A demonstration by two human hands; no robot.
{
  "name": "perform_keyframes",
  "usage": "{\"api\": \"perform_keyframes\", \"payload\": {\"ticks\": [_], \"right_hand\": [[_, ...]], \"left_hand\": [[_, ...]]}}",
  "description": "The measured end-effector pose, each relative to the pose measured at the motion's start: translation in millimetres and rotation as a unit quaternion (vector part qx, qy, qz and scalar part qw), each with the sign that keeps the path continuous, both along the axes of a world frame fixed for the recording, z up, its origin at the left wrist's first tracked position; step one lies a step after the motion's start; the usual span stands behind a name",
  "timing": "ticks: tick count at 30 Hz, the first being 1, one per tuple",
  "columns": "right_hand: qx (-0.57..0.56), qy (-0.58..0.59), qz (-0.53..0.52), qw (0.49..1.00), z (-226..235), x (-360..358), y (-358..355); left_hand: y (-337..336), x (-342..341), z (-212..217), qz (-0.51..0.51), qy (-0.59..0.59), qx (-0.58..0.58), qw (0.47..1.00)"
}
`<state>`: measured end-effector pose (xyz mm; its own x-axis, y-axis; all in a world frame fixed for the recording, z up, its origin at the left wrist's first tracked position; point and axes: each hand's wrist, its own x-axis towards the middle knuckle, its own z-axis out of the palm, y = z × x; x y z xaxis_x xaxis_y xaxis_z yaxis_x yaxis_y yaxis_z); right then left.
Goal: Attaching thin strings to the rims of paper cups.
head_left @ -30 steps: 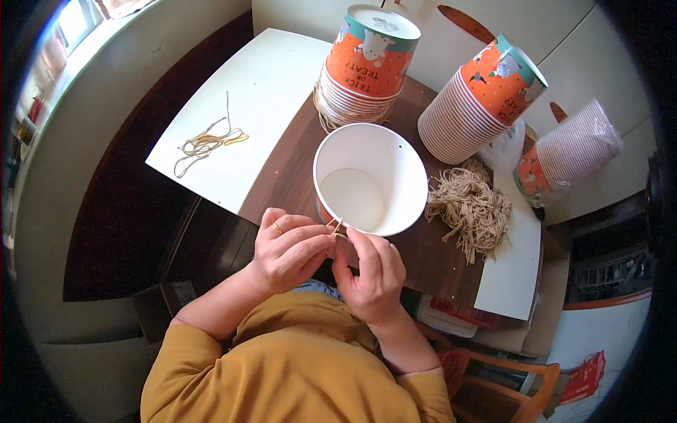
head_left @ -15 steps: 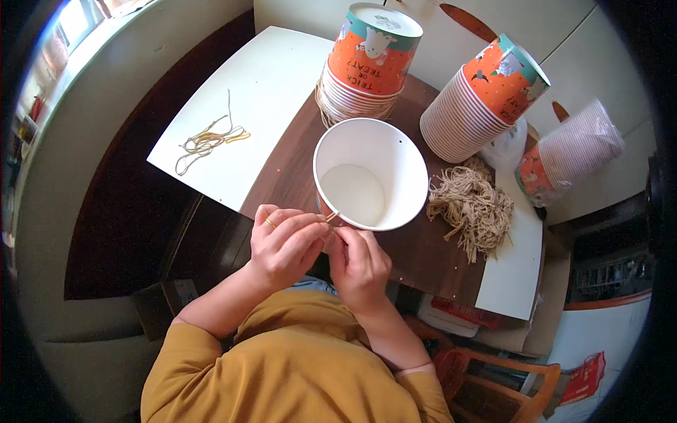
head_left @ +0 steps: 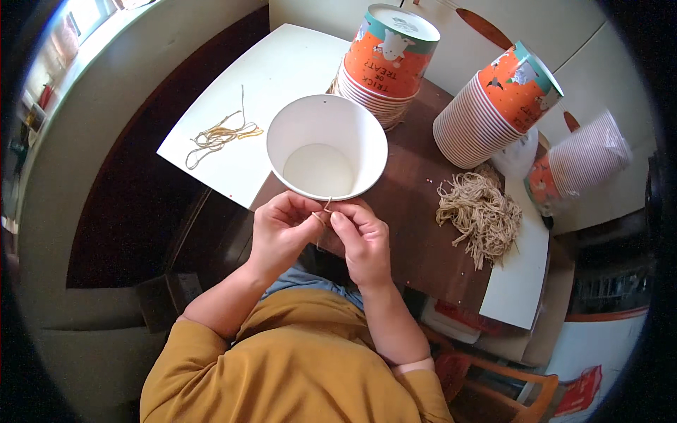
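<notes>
A white-lined paper bucket [head_left: 361, 144] stands mouth up at the near edge of the table, with a small hole in its far wall. At its near rim a thin beige string [head_left: 328, 202] crosses the edge, and a loose end hangs below my fingers. My left hand [head_left: 283, 227] pinches the string between thumb and fingers just under the rim. Close beside it, my right hand [head_left: 364, 238] also pinches the string, thumb on top. The fingertips of both hands nearly meet, so they partly hide how the string is looped.
Upside-down orange bucket stacks stand behind, one [head_left: 384, 67] with string around it, another [head_left: 479, 116] to its right. A plastic-wrapped stack [head_left: 582, 158] lies far right. A pile of beige strings [head_left: 479, 215] sits on the right; several loose strings [head_left: 220, 137] lie left.
The bucket has shifted left and turned, its hole passing from the right wall to the far wall. My hands have changed their hold on the string, now right against the near rim.
</notes>
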<state>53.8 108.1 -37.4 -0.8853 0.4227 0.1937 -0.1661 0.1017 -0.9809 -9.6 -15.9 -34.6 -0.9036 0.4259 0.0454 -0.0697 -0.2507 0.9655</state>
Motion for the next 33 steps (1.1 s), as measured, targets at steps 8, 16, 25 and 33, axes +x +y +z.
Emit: {"api": "perform_keyframes", "payload": {"ticks": [8, 16, 25, 33], "right_hand": [[-0.493, -0.025, 0.110, 0.862, -4.2, -0.3, 2.0], [-0.442, -0.042, 0.055, 0.894, 1.6, 5.2, -0.2], [-0.453, -0.031, 0.057, 0.889, -0.5, 6.8, 0.5], [-0.499, -0.059, 0.100, 0.859, -2.0, 1.1, 14.4]], "left_hand": [[-0.2, 0.2, -1.0, 0.010, 0.016, 0.027, 0.999], [-2.0, -2.5, 4.8, 0.097, 0.344, -0.102, 0.928], [2.6, -4.7, -1.1, 0.121, 0.514, -0.154, 0.835], [0.5, -2.1, -2.7, 0.093, 0.431, -0.166, 0.882]]}}
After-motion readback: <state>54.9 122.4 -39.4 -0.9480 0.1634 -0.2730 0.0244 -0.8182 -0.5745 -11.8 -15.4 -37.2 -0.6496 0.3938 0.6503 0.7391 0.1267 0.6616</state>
